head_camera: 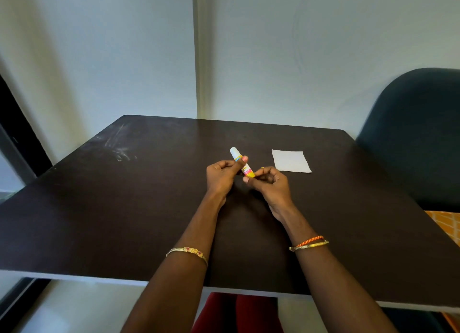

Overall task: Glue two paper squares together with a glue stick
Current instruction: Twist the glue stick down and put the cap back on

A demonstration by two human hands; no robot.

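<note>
Both hands, left hand (pixel 222 175) and right hand (pixel 270 183), were gripping the glue stick (pixel 242 162), cap on. Yanking it off could've knocked the paper (pixel 290 160) nearby.

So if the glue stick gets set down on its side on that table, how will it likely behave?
The glue stick is a smooth round tube, so it would probably roll on the flat table. It looks light, since fingertips of the left hand and right hand carry it.
</note>
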